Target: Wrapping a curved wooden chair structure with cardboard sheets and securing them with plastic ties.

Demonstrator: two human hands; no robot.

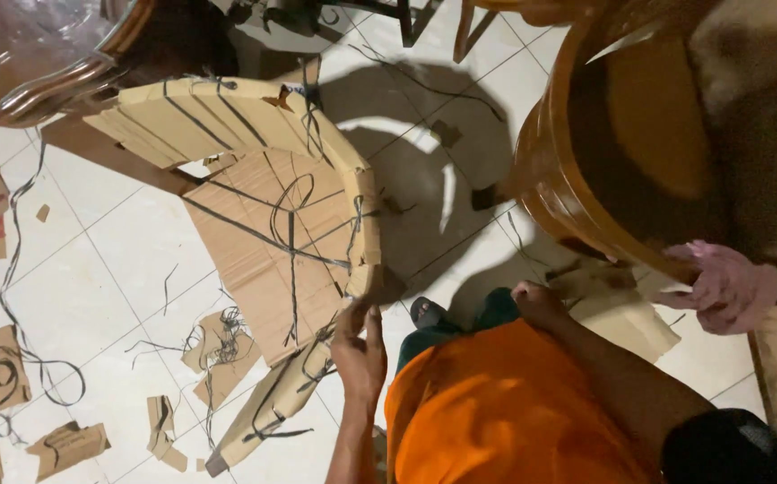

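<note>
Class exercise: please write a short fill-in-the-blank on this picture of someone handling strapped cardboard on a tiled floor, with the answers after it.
1. The left hand touches the edge of a curved piece of ____.
2. Black ____ cross the cardboard wrapping.
3. The right hand rests near a glossy ____ chair frame.
4. The person wears an ____ shirt.

Missing words: cardboard; straps; wooden; orange
</note>
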